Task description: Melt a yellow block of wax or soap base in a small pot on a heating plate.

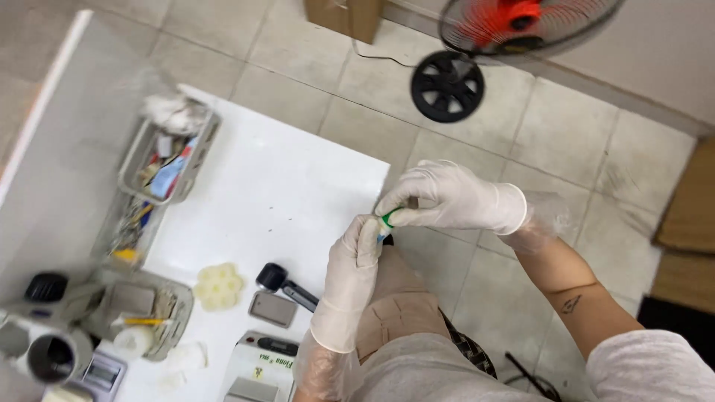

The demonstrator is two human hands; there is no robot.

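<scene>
Your gloved left hand (356, 253) and right hand (439, 197) both close their fingers on a small green-capped tube (387, 220) beside the white counter (298, 193).

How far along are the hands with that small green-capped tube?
Done: both hands are gloved and the small tube is lifted off the white table. In hand: the left hand grips its body while the right hand pinches the green cap. Left: the cap looks seated on the tube; whether it is tight cannot be told. The microscope stands untouched.

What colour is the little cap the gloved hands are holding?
Green; the cap shows best in the head view.
</scene>
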